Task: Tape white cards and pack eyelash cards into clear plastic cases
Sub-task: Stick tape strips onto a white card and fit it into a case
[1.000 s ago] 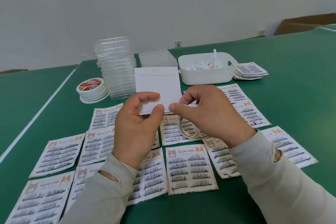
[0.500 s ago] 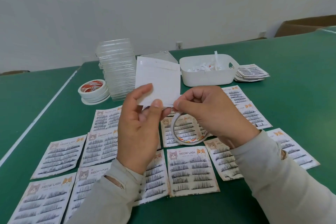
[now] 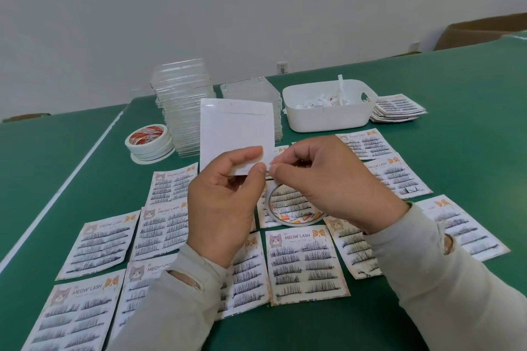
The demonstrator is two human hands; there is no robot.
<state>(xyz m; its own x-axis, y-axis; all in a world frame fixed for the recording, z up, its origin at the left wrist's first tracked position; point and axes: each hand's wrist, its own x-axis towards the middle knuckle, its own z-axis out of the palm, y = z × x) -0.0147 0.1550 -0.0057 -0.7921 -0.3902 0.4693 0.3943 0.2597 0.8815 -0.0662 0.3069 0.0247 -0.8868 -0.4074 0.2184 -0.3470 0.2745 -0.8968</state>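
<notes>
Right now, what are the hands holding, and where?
The left hand pinches the white card by its bottom edge. The right hand pinches something small at that edge, probably tape.

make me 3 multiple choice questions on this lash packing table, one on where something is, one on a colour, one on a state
1. Where does the stack of tape rolls sit?
A. left of the tall stack of clear plastic cases
B. inside the white bin
C. on the pile of eyelash cards at far right

2. What colour is the table top?
A. grey
B. green
C. brown

3. How is the white card being handled?
A. lying flat on the table
B. tucked into a clear case
C. held up off the table by its lower edge

Answers:
1. A, the rolls lie on the table just left of the case stack.
2. B, green shows between all the eyelash cards.
3. C, the left hand grips the card's lower edge, with the right hand pinching at its lower right corner.
</notes>
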